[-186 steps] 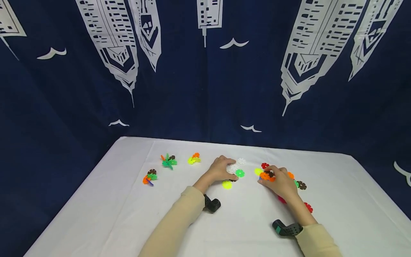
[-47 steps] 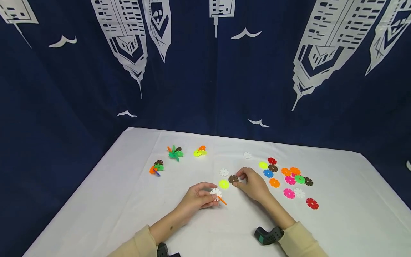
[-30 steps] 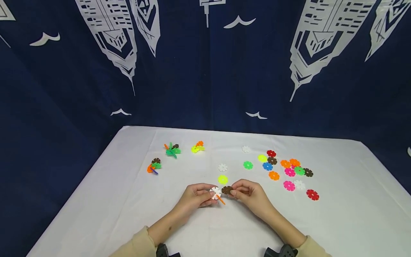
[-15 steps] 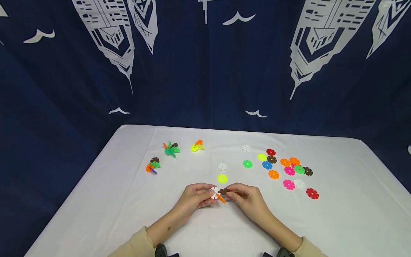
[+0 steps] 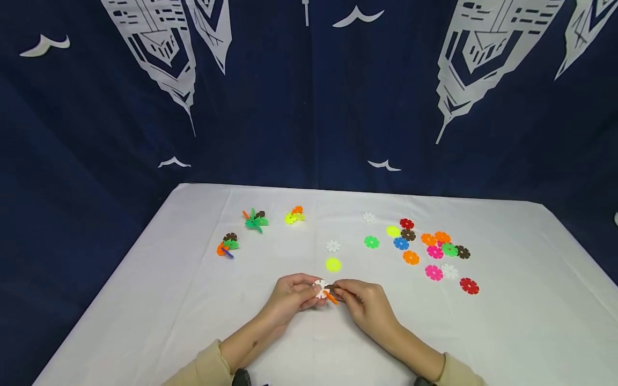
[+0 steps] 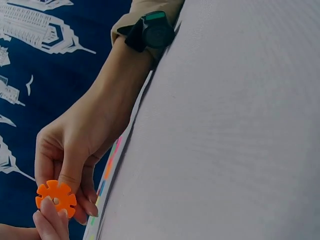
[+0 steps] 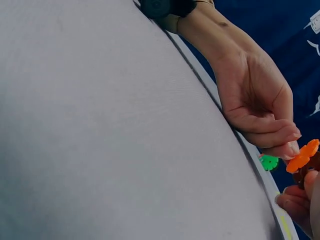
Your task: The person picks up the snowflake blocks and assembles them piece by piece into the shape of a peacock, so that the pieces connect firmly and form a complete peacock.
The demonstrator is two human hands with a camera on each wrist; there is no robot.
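Observation:
Near the table's front middle, my left hand (image 5: 289,297) pinches a white notched plastic disc (image 5: 320,289) with an orange disc (image 5: 331,297) joined to it at an angle. My right hand (image 5: 369,308) pinches a brown disc (image 5: 330,287) against the white one's right side; its fingers cover most of it. Whether the brown disc is slotted in cannot be told. In the left wrist view the orange disc (image 6: 64,192) faces the camera flat, between both hands' fingers. The right wrist view shows the orange disc (image 7: 300,161) edge-on, beside the brown disc (image 7: 315,161).
Joined disc clusters sit at the back left: a green one (image 5: 253,222), a yellow-orange one (image 5: 294,216) and a mixed one (image 5: 227,246). Ahead of the hands lie a yellow disc (image 5: 333,265) and a white disc (image 5: 332,246). Several loose discs, including a red disc (image 5: 469,286), spread at right.
My right hand picked up the brown disc and brought it left and nearer, up to the white and orange pieces. The left hand stays nearly still. The head view tilts slightly downward.

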